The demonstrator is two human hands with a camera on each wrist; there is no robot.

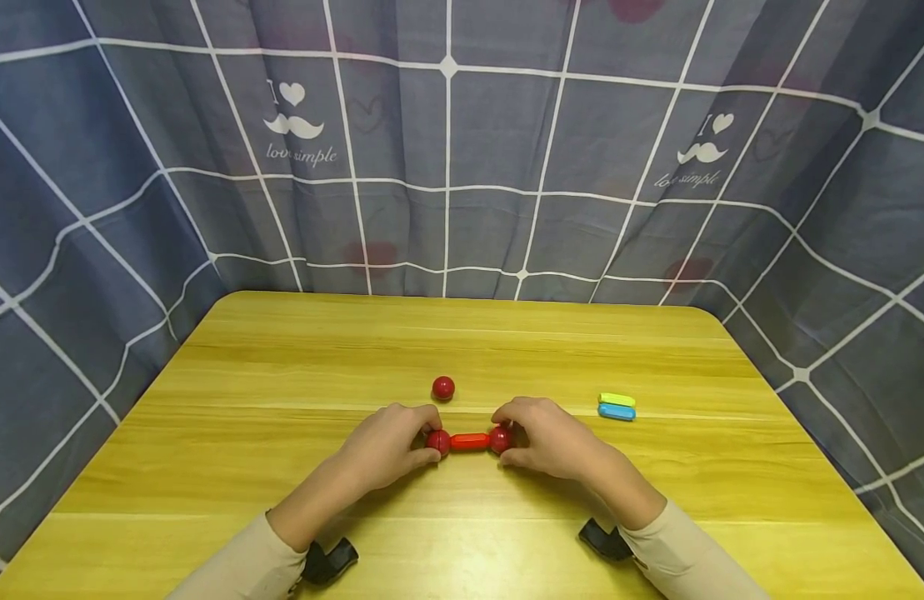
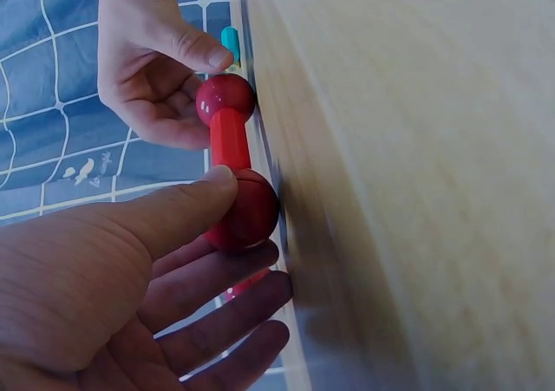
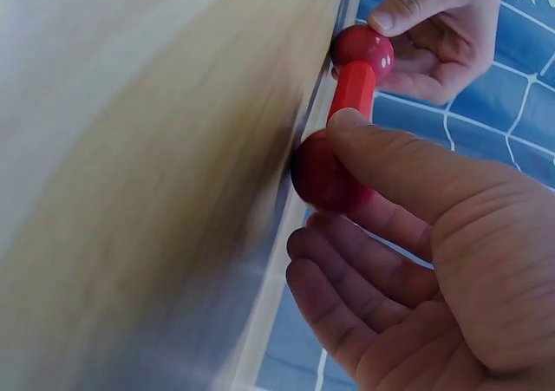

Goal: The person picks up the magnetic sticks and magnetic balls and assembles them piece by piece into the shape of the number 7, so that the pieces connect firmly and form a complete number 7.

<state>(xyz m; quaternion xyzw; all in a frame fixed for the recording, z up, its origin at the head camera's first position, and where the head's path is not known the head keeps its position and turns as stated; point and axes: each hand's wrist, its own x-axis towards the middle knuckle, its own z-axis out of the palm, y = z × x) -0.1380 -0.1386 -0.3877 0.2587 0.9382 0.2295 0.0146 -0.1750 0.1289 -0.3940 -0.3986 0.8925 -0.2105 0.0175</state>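
At nine o'clock from red faceted rod [image 1: 470, 442], left hand [image 1: 387, 446] pinches left red ball [image 1: 442, 442]; at three, right hand [image 1: 555, 440] pinches right red ball [image 1: 497, 440]; both grips ball-width, rod between. Off-axis pressure could pop either loose.

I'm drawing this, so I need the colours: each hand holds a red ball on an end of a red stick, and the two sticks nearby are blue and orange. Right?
Not quite: beside the blue stick lies a yellow-green stick, not orange; the head view shows it. The left hand and right hand do each hold a red ball on the red stick.
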